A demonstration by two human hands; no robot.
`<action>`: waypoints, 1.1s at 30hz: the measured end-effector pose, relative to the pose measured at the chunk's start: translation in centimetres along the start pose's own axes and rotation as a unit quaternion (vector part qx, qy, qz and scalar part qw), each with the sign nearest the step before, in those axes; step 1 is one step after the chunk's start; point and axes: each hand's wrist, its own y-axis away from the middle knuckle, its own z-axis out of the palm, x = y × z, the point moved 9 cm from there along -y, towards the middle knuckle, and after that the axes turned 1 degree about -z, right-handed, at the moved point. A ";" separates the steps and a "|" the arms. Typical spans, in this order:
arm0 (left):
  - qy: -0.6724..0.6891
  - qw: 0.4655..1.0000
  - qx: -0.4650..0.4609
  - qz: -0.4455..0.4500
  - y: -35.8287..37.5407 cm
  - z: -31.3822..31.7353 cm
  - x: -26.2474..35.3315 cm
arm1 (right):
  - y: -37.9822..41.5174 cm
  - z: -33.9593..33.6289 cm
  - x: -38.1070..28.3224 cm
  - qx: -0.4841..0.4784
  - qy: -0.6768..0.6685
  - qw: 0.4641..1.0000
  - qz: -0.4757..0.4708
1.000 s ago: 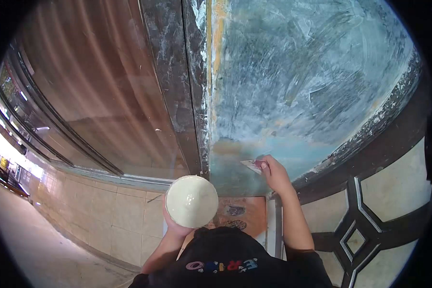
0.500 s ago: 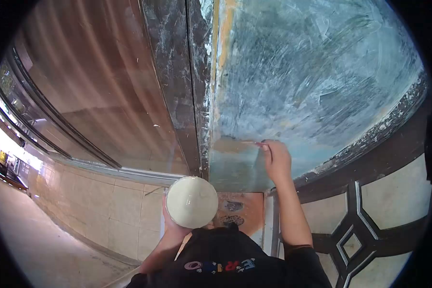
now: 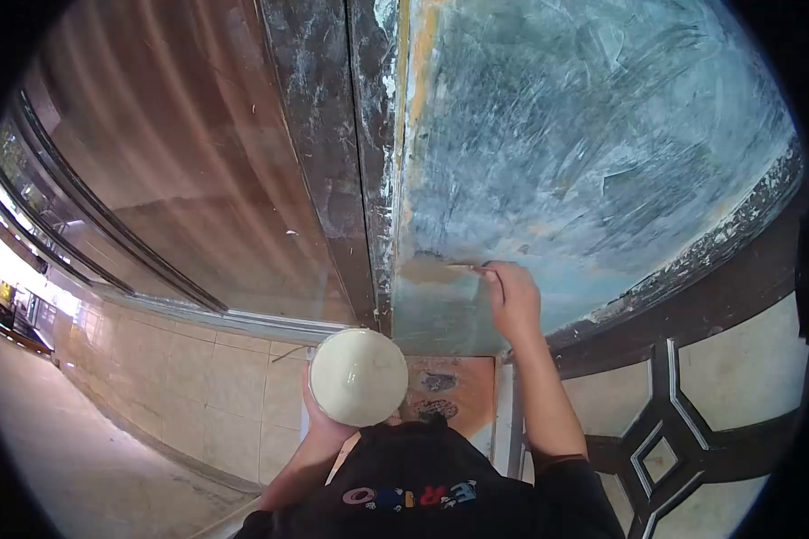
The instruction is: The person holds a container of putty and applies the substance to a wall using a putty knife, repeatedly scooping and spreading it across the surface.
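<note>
Right hand (image 3: 513, 301) grips a thin scraper blade (image 3: 463, 265) against the blue-grey smeared wall panel (image 3: 584, 144); left hand (image 3: 325, 422) cups a round cream-filled bowl (image 3: 360, 376) below it. Upper panel coated; the bottom strip looks bare.

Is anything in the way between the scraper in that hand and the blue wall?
Nothing visible. The right hand holds the scraper with its edge already on the blue wall, beside a tan patch. The left hand holds the bowl lower down, clear of it.
</note>
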 end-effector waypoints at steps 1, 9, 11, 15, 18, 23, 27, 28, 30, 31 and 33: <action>0.025 0.999 -0.026 -0.005 0.0 0.3 0.0 | -0.4 -1.0 -0.7 0.012 0.002 1.000 0.000; 0.016 0.997 -0.074 0.008 0.5 0.1 0.0 | 3.0 3.7 1.5 -0.012 -0.036 0.999 -0.011; 0.044 0.999 -0.002 -0.027 0.4 -1.4 -0.6 | 3.1 4.2 1.7 -0.030 -0.042 0.999 0.007; -0.183 0.982 0.010 0.041 0.3 -2.8 0.2 | 0.9 0.4 0.9 0.040 -0.038 0.997 0.044; 0.001 1.000 0.003 -0.029 0.2 -1.3 -0.6 | 0.6 -1.8 -0.2 0.065 -0.046 0.996 0.028; -0.152 0.988 -0.001 0.032 0.0 -2.9 -0.6 | 3.0 3.4 1.1 -0.009 -0.021 1.000 -0.007; 0.172 0.983 -0.033 -0.061 0.5 -0.1 -1.0 | 1.2 3.1 0.1 -0.008 -0.015 1.000 -0.007; 0.129 0.990 -0.016 -0.058 0.6 -0.4 -0.9 | 0.4 1.6 -0.6 0.025 -0.016 1.000 -0.001; 0.086 0.995 -0.002 -0.057 0.6 -0.8 -0.7 | -0.6 -0.8 -2.2 0.038 0.002 0.999 -0.006; 0.105 0.993 -0.013 -0.059 0.6 -0.7 -0.7 | -0.8 -1.9 -2.9 0.050 -0.003 0.999 -0.012; 0.125 0.990 -0.026 -0.060 0.5 -0.9 -0.8 | -0.6 -2.4 -3.4 0.053 -0.007 0.998 -0.011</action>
